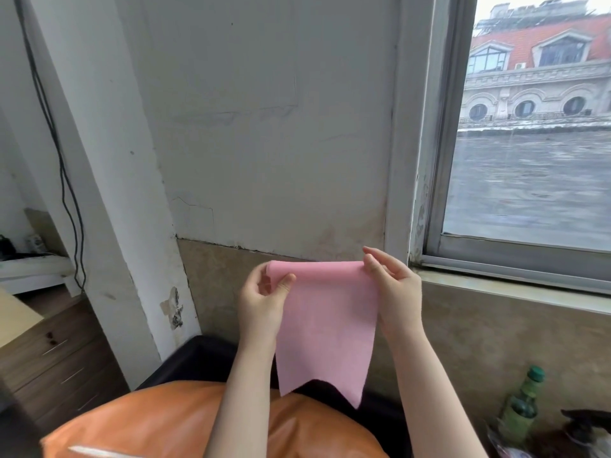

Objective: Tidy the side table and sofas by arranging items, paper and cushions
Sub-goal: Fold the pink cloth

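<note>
You hold the pink paper [325, 322] up above the orange cushion [172, 421], your left hand [264, 305] and right hand [393, 292] each pinching a top corner where it curls over. You seem mid-fold; next, bring the edges together squarely.

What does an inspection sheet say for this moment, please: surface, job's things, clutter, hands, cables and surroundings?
Surface: side table top hardly in view; only its far lower right corner shows.
Job's things: pink paper held up in the air, its top edge curled over; orange cushion below it on the dark sofa.
Clutter: green bottle upright at lower right, dark blurred items beside it.
Hands: left hand and right hand each pinch a top corner of the paper.
Cables: black cable hangs down the wall at left.
Surroundings: cracked white wall, window at right, wooden drawers at left.
</note>
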Demonstrator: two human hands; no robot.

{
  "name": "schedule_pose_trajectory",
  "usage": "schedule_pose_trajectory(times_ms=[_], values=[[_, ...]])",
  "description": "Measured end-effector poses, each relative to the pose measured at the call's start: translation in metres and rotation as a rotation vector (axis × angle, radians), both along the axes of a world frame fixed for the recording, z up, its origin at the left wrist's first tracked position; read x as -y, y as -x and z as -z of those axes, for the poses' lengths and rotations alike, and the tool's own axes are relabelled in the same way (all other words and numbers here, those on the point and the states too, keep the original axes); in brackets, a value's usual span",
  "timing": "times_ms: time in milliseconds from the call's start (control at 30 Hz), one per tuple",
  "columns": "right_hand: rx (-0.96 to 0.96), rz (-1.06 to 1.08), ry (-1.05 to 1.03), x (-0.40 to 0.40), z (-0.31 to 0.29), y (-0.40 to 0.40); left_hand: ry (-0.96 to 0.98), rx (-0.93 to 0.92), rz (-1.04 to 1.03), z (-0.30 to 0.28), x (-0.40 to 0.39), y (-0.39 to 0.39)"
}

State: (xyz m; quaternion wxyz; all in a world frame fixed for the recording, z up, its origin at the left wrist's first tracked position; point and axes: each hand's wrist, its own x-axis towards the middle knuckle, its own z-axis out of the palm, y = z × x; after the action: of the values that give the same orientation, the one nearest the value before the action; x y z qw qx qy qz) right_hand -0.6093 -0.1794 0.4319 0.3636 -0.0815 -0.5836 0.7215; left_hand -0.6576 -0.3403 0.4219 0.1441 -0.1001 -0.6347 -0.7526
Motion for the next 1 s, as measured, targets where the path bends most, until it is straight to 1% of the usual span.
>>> schedule_pose_trajectory(times_ms=[67, 200, 267, 400, 467, 533, 633, 767, 833, 867, 1000], values=[[0.006, -0.034, -0.009, 0.0, 0.0, -0.0012, 0.006, -0.001, -0.045, 0.0009, 0.0006, 0.0001], [0.122, -0.185, -0.174, -0.0012, 0.0013, -0.0018, -0.025, 0.011, -0.078, 0.001, 0.0002, -0.0001], [0.156, -0.228, -0.224, -0.0006, 0.0029, -0.0005, 0.011, -0.002, -0.104, 0.0004, 0.0002, 0.0014], [0.186, -0.075, -0.309, 0.0029, 0.0054, 0.0023, 0.144, -0.021, -0.071, 0.0004, 0.0028, 0.0022], [0.182, 0.008, -0.303, 0.0025, 0.0072, 0.0043, 0.169, -0.026, -0.022, -0.0004, 0.0021, 0.0], [0.174, 0.036, -0.293, 0.0016, 0.0066, 0.0046, 0.178, -0.028, -0.003, -0.0014, 0.0013, -0.0015], [0.161, 0.015, -0.271, 0.0027, 0.0047, 0.0026, 0.177, -0.043, -0.044, -0.0008, 0.001, -0.0011], [0.102, -0.001, -0.166, 0.0051, 0.0016, -0.0019, 0.095, -0.083, -0.097, -0.0039, 0.0001, -0.004], [0.072, 0.004, -0.151, 0.0047, 0.0008, -0.0026, 0.082, -0.081, -0.112, -0.0059, 0.0004, -0.0055], [0.07, -0.02, -0.161, 0.0043, 0.0009, -0.0029, 0.073, -0.073, -0.116, -0.0069, 0.0008, -0.0061], [0.107, -0.229, -0.198, -0.0007, 0.0043, -0.0043, 0.01, -0.044, -0.143, -0.0081, 0.0042, -0.0053]])
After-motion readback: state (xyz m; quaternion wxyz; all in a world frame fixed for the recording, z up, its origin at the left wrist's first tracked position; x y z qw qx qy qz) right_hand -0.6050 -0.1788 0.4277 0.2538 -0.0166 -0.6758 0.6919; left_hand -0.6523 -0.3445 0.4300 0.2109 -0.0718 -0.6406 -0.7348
